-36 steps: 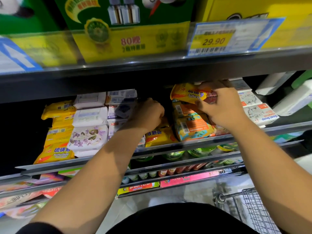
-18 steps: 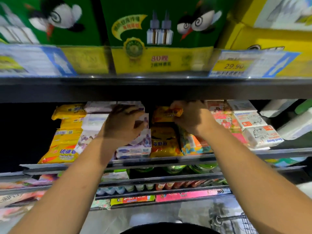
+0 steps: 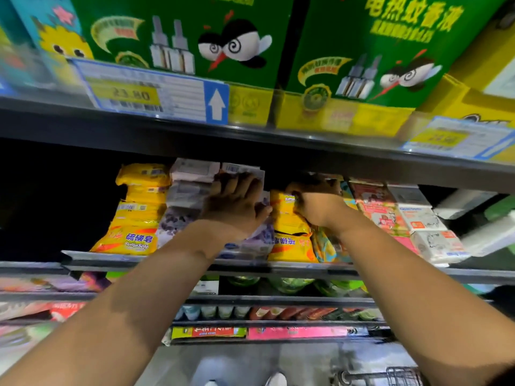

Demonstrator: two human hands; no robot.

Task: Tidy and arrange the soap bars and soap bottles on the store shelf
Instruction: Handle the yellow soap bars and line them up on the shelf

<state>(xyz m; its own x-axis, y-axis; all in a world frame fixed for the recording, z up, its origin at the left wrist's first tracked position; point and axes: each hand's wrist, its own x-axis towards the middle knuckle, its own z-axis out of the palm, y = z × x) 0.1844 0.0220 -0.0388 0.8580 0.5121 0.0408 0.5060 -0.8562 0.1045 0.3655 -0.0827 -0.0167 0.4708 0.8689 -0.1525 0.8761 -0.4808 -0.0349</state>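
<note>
Head view: soap shelf (image 3: pixel 167 260) mid frame, dark inside, low clearance under the upper shelf (image 3: pixel 250 140). The right grip (image 3: pixel 317 210) pinches the top edge of a yellow pack (image 3: pixel 287 218), fingers curled on the crinkled wrapper near the "Sulfur" print. The pack stands in its column between the white stack (image 3: pixel 189 188) and a multicolour pack (image 3: pixel 323 243), its lower end at the front rail. The left grip (image 3: pixel 237 204) lies over the white stack, fingers spread on top and thumb at the right side; can't tell whether it clasps or only presses. Handling guess: each bar is light, with a hard core inside loose glossy film, so it is slippery and the wrapper can slide or tear if pulled by its seam. Better to take it across the bar's body, thumb and fingers on the flat faces. Not fragile, but leaning stacks may topple or spill over the low rail. A second yellow stack (image 3: pixel 139 207) sits far left, touching the white stack. Red packs (image 3: pixel 376 207) and white boxes (image 3: pixel 420 218) sit to the right, close-packed. Room: a store aisle with green boxes (image 3: pixel 195 37) and a price tag (image 3: pixel 145 93) above. Bottles (image 3: pixel 289 284) sit one shelf below, with more goods lower down. Pale floor, and a cart (image 3: pixel 401 377) at bottom right. Much edge blur.
</note>
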